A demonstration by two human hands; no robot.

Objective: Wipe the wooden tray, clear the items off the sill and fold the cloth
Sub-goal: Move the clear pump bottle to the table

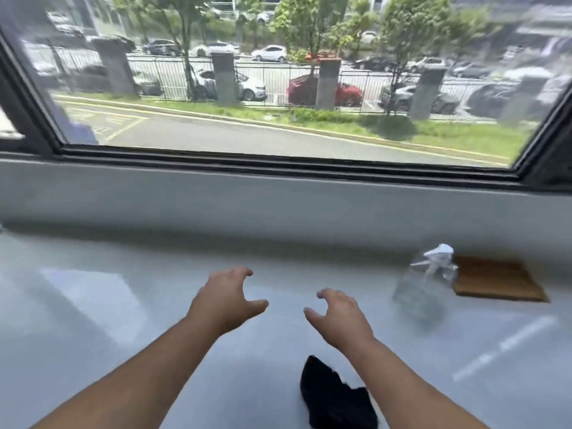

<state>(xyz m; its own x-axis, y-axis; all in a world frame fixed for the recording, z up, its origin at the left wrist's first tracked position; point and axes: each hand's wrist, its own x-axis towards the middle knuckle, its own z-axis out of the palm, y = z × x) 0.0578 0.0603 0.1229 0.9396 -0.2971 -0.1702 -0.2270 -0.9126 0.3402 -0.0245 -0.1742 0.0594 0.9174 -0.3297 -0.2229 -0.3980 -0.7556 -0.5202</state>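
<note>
Your left hand [224, 297] and right hand [339, 314] hover side by side over the pale sill [93, 305], fingers spread and curled, holding nothing. The black cloth [334, 394] lies crumpled just under your right forearm, near the sill's front edge. To the right stands a clear spray bottle [428, 280] with a white trigger head; it is blurred. Just beside it, farther right, the brown wooden tray [498, 280] lies flat. Left of your hands the sill is bare up to the window frame [278, 164].
</note>
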